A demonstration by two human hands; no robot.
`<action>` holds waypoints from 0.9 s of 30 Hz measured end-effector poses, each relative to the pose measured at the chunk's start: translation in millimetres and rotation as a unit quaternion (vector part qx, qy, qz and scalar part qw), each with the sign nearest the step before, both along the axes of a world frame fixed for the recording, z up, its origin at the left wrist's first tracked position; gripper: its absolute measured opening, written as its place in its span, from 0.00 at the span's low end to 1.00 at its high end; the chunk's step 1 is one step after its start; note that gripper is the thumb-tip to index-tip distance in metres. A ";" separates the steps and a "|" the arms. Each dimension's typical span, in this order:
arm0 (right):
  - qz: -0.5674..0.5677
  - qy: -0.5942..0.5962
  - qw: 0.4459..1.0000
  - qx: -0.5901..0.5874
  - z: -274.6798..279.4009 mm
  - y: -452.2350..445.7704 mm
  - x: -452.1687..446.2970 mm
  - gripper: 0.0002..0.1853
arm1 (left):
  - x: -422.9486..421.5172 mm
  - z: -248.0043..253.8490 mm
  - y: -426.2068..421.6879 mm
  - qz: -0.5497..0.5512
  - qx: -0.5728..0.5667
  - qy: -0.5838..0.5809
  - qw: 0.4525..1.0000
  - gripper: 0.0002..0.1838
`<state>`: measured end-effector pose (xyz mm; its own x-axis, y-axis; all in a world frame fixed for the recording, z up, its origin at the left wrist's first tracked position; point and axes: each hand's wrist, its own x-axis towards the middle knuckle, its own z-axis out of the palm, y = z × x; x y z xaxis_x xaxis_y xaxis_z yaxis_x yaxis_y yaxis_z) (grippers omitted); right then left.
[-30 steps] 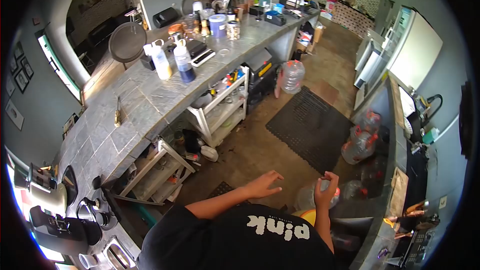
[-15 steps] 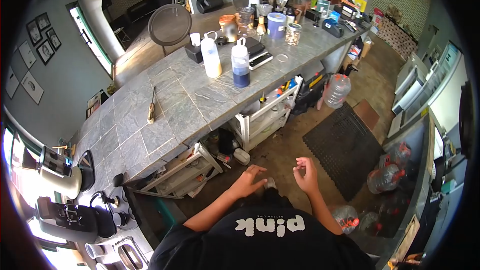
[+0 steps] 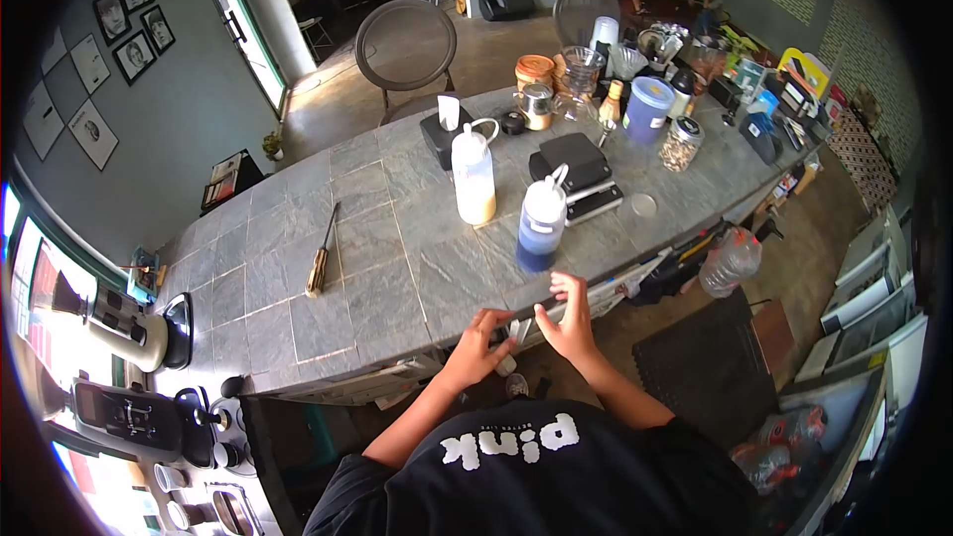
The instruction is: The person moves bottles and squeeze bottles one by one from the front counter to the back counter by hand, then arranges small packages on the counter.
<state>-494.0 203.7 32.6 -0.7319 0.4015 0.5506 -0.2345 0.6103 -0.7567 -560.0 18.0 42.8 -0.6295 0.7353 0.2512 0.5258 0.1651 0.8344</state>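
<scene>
The fingers of the left hand [image 3: 478, 349] were loosely bent and released beside the worktop's [image 3: 268, 283] near edge; those of the right hand [image 3: 568, 323] were half-curled and released at the same edge, though whether either hand touched it could not be told. Just beyond the right hand stood the blue-filled bottle [image 3: 541, 228], upright near that edge, its long axis vertical and its looped white cap pointing up. Farther in and leftward, the yellow-filled bottle [image 3: 475, 179] stood upright too, cap upward. Toward the left end lay a slim tool [image 3: 318, 270], handle toward the near edge, shaft pointing at the far one. A blue tub [image 3: 647, 111] and a glass jar [image 3: 681, 145] stood toward the right end.
</scene>
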 end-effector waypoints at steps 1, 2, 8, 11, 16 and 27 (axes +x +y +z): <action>-0.032 0.020 0.999 0.019 2.3 9.7 -15.1 0.33 | -15.2 1.7 10.4 0.005 -0.003 -0.001 1.000 0.22; -0.058 0.030 0.997 0.031 0.6 20.9 -29.5 0.37 | -29.9 1.9 20.1 0.044 0.004 0.018 0.999 0.22; -0.013 0.045 0.999 0.009 0.6 61.1 -87.8 0.52 | -104.5 -8.6 71.0 0.196 0.019 0.066 0.978 0.33; 0.008 0.026 1.000 0.005 8.2 67.0 -99.8 0.51 | -133.7 -14.2 88.9 0.261 0.003 0.155 0.953 0.35; 0.070 -0.009 0.996 -0.046 -4.0 75.9 -112.7 0.46 | -144.8 -19.5 101.9 0.277 0.012 0.148 0.949 0.36; 0.095 -0.019 0.991 -0.093 -1.7 88.7 -112.8 0.41 | -108.0 -10.1 127.0 0.062 0.143 -0.012 0.988 0.33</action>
<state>-606.8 292.5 30.9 -0.8226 0.3464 0.4510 -0.3012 0.4073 -0.8622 -668.0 145.0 32.7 -0.7190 0.5532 0.4207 0.4952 -0.0169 0.8686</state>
